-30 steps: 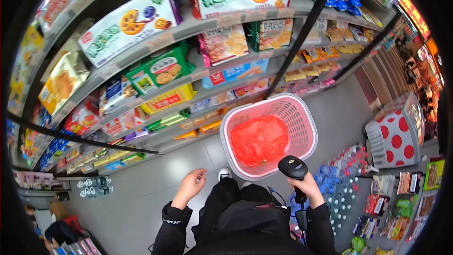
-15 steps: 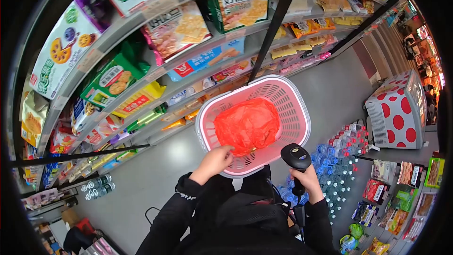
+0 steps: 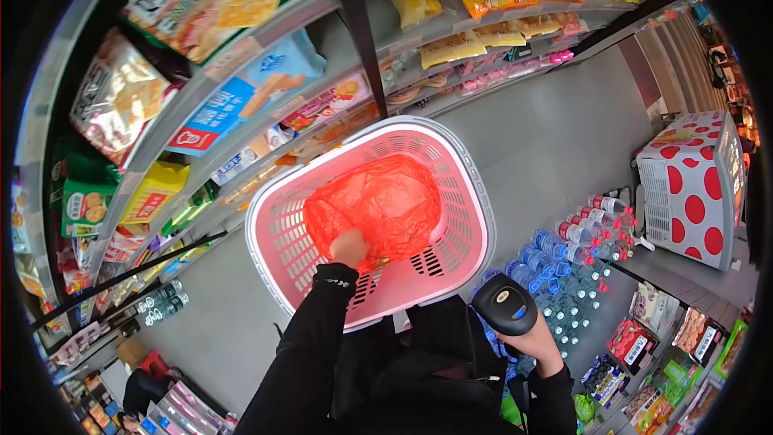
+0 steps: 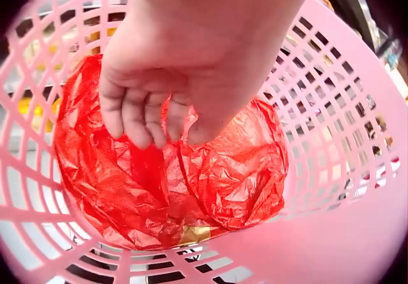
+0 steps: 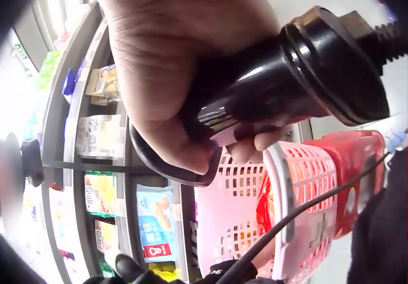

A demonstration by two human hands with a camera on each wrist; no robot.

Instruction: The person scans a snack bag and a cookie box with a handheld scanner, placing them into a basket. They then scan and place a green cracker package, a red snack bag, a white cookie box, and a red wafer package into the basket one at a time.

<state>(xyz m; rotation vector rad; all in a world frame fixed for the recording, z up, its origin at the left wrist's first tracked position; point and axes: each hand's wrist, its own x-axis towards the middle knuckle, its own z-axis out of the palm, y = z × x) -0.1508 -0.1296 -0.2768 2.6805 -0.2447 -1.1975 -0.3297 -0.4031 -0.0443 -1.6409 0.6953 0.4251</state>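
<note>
A pink basket (image 3: 471, 209) with a grey rim holds a crumpled red plastic bag (image 3: 386, 201). My left hand (image 3: 349, 248) reaches down inside the basket. In the left wrist view its curled fingers and thumb pinch the top of the bag, and a fold of red film shows between them. A small gold-coloured patch (image 4: 195, 235) peeks out under the bag's lower edge. To the right of the basket, my right hand (image 3: 538, 346) grips a black barcode scanner (image 3: 505, 306) by its handle. The right wrist view shows the fingers wrapped round that handle (image 5: 255, 86), with a cable below.
Shelves (image 3: 266, 40) of packaged biscuits and snacks curve along the left and far side. Bottled drinks (image 3: 555, 262) stand on the floor at the right, before a red-dotted white box (image 3: 688, 193). A red basket (image 5: 357, 169) shows behind the pink one.
My left hand has moved from beside the basket down into it and onto the red bag. The basket appears nearer and further left in view. The scanner stays in my right hand.
</note>
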